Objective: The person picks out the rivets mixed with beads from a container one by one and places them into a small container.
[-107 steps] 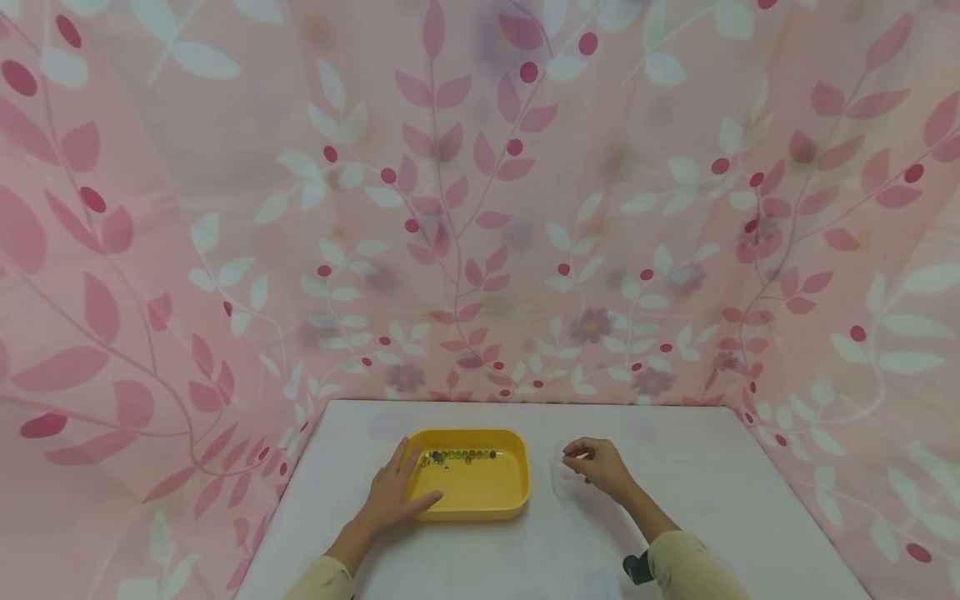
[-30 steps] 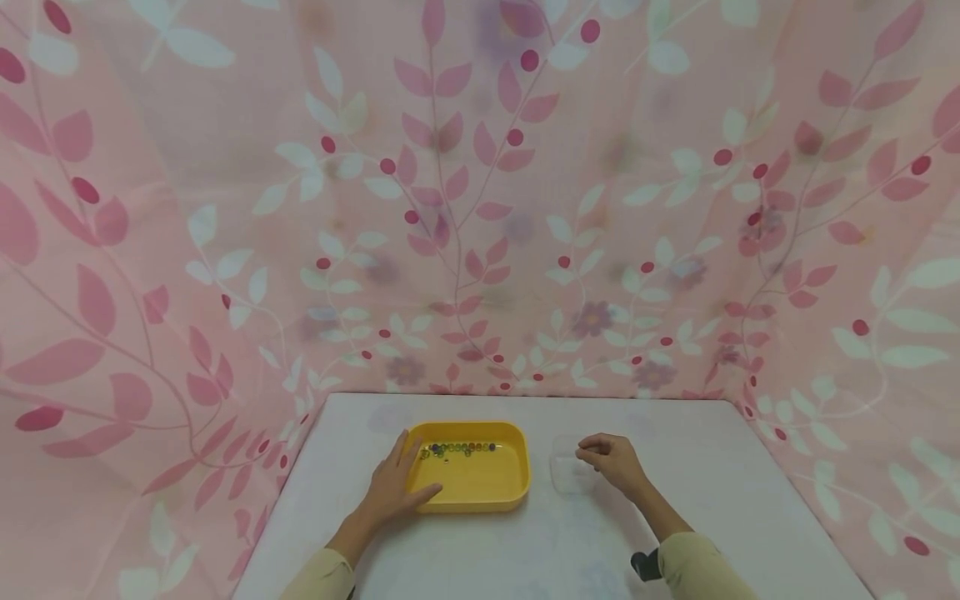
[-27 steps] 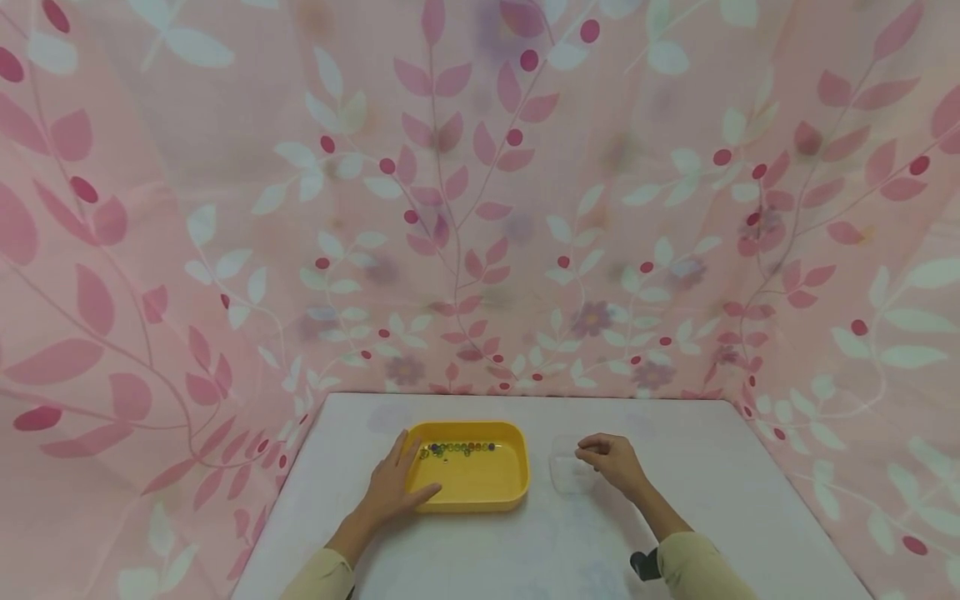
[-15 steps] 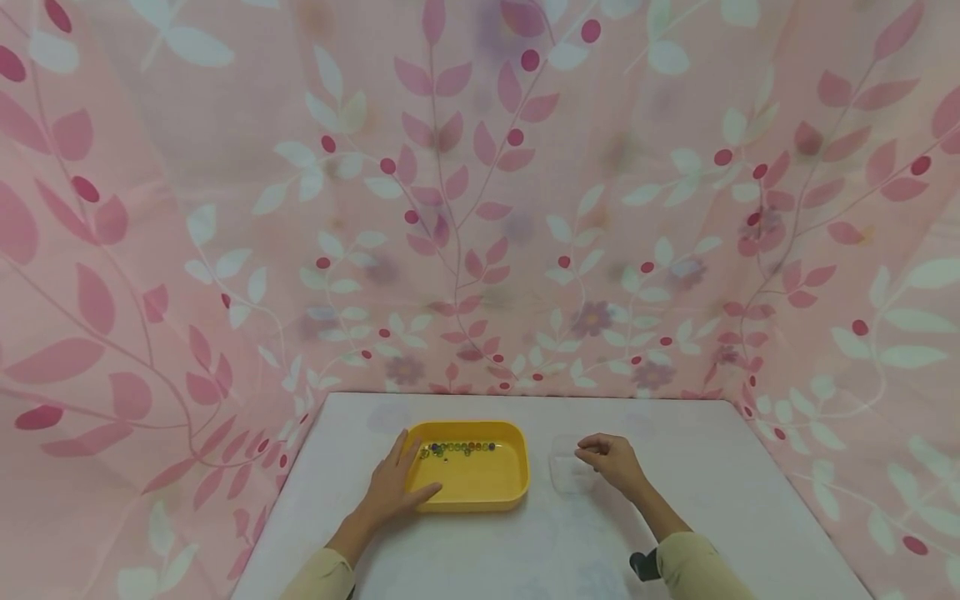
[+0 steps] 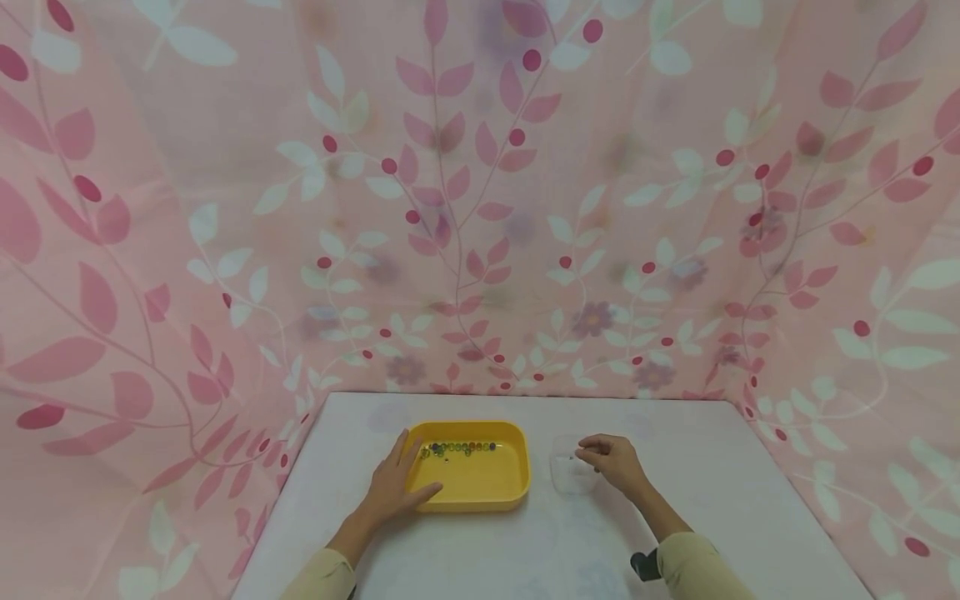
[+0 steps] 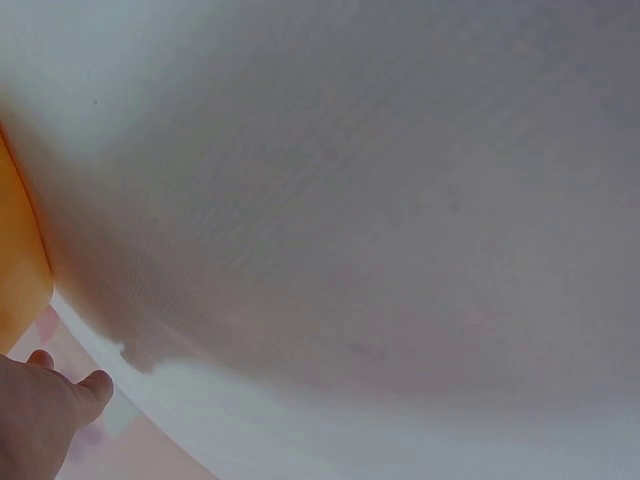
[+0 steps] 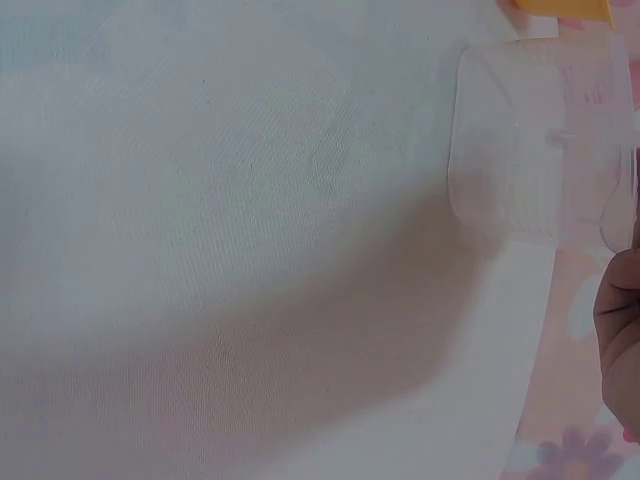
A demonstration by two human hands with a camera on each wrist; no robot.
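Note:
In the head view my left hand [image 5: 395, 487] rests at the left rim of a yellow tray [image 5: 480, 505], fingers straight and thumb spread along the front. Several coloured, see-through glass marbles [image 5: 457, 447] lie along the tray's back and left side. My right hand [image 5: 613, 461] is over the right part of a clear plastic container [image 5: 567, 483], thumb and fingertips brought together. A tiny dark spot [image 5: 572, 457] shows by those fingertips. Whether the fingers hold anything is hidden. The right wrist view has the curled fingers [image 7: 622, 310] beside the container's edge.
The white table [image 5: 495, 558] carries the tray and container side by side, a narrow gap between them. Pink leaf-patterned cloth [image 5: 480, 208] hangs behind and on both sides. A black strap piece [image 5: 645, 567] sits at my right sleeve [image 5: 697, 567].
Since the oldest frame my right hand has shifted slightly right over the container, then held almost still. A tiny dark spot now shows by its fingertips. The left hand has stayed on the tray.

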